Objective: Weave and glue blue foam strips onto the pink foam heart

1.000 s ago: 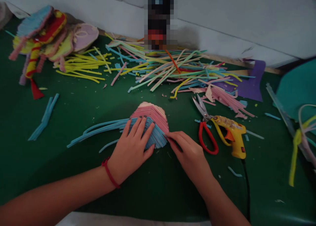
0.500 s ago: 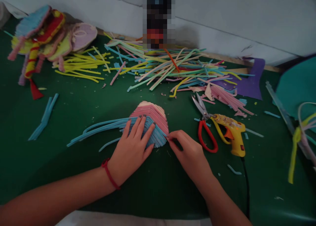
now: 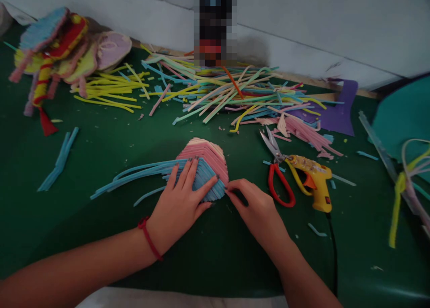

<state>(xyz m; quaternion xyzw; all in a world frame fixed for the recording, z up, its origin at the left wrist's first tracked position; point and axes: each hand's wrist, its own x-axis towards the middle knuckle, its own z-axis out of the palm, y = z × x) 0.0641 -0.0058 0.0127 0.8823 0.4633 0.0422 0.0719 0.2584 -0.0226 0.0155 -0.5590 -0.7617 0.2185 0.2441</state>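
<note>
A layered foam-strip piece (image 3: 210, 158), pink and cream on top and blue below, lies on the green table (image 3: 110, 142). My left hand (image 3: 181, 200) rests flat on its blue part with the fingers spread. My right hand (image 3: 257, 209) pinches the piece's right lower edge between thumb and fingers. Long loose blue strips (image 3: 134, 175) trail from the piece to the left.
Red-handled scissors (image 3: 278, 178) and a yellow glue gun (image 3: 314, 180) lie just right of my right hand, the gun's cord running to the near edge. A heap of coloured strips (image 3: 231, 95) lies behind. Finished pieces (image 3: 63, 48) are piled far left; teal foam sheet (image 3: 403, 119) far right.
My left index finger has spread a little to the right over the blue strips. My right hand has barely shifted at the piece's edge.
</note>
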